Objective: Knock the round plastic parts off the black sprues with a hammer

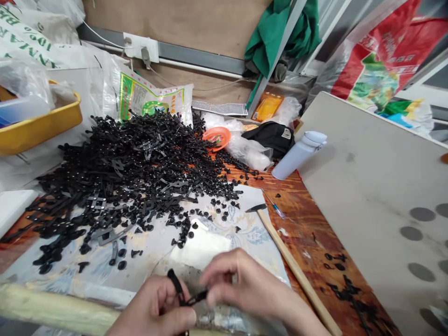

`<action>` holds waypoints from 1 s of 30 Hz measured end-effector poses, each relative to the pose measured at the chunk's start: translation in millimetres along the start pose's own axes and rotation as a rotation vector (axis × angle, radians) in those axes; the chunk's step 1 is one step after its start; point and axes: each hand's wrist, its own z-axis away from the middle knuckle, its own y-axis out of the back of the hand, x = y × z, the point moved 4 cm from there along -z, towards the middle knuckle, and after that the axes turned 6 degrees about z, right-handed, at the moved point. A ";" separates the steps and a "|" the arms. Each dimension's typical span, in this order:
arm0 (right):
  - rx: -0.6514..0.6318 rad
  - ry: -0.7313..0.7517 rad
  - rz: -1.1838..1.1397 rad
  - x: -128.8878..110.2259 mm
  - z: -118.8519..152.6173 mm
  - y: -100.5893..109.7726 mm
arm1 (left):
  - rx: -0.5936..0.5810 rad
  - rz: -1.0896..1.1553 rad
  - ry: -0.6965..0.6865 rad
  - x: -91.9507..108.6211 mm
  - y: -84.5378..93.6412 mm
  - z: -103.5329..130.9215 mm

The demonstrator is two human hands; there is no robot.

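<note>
Near the bottom middle, my left hand (157, 308) pinches a small black plastic part (178, 288) between thumb and fingers. My right hand (238, 284), just to the right, has its thumb and fingers closed on the free end of a black strip that meets this part. Its fingers are slightly blurred. A white cloth or pad (201, 245) lies just beyond both hands. A large heap of black plastic parts (140, 163) covers the left and middle of the table, with loose round pieces along its near edge.
A hammer (285, 256) with a wooden handle and a thin blue tool (276, 207) lie right of the hands. Behind stand a white bottle (297, 156), an orange dish (217, 137) and a black bag (271, 137). A yellow basket (42, 133) is at left, a grey panel (357, 172) at right.
</note>
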 end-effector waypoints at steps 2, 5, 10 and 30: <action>0.170 -0.074 0.109 11.1 -25.8 6.9 | 0.048 0.018 -0.006 -7.2 3.9 -8.9; 0.356 -0.133 0.251 20.4 -61.3 10.9 | 0.048 0.031 -0.021 -17.0 6.2 -21.9; 0.348 -0.098 0.367 20.0 -68.0 2.1 | 0.077 0.136 -0.036 -24.6 13.5 -24.5; 0.395 -0.111 0.500 49.4 -65.7 27.0 | 0.156 0.272 -0.063 -18.9 13.1 -17.3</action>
